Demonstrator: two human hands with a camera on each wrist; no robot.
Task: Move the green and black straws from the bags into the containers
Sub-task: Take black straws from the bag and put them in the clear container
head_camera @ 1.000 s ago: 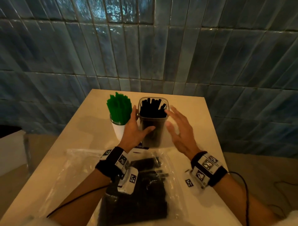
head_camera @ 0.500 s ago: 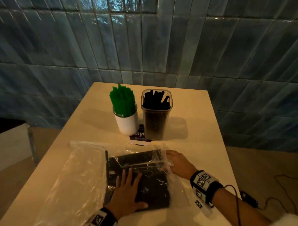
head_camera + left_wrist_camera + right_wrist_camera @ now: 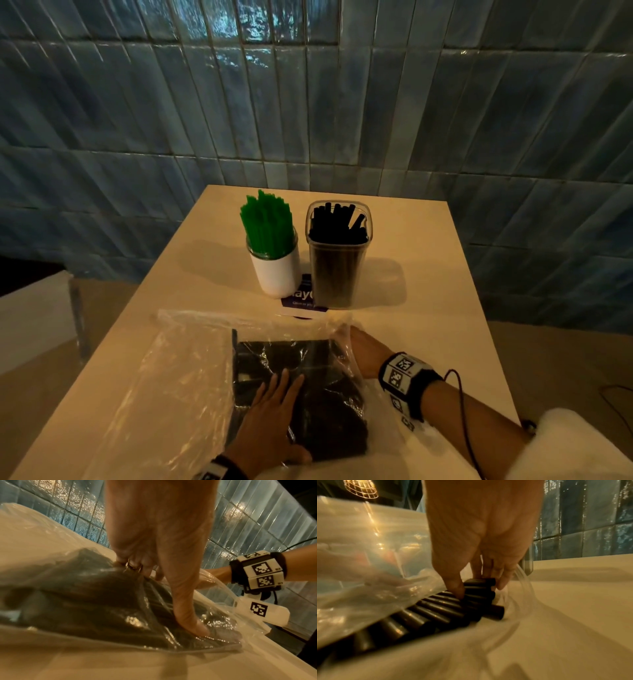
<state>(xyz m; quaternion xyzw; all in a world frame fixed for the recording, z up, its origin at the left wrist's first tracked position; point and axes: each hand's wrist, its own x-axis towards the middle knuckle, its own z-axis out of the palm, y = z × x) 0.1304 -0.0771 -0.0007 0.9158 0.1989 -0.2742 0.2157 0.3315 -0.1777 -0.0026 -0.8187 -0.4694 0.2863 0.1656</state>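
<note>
A clear plastic bag [image 3: 191, 377] lies on the near part of the table, with a pile of black straws [image 3: 318, 404] inside it. My left hand [image 3: 270, 421] rests flat on top of the bag, fingers straight, pressing the straws [image 3: 102, 601] through the plastic. My right hand [image 3: 359, 349] reaches into the bag's mouth on the right; its thumb and fingers [image 3: 455, 586] pinch a small bundle of black straws [image 3: 479, 588]. Farther back stand a white cup [image 3: 277, 274] packed with green straws [image 3: 267, 222] and a clear tall container [image 3: 337, 260] full of black straws.
A purple-and-white card [image 3: 301, 301] lies under the two containers. The table [image 3: 428, 308] ends at a blue tiled wall [image 3: 308, 102] behind. A second clear bag seems to lie empty on the left, under the first.
Both hands left the clear container and came back to the bag. The left now presses flat on it and the right has gone into its mouth.
</note>
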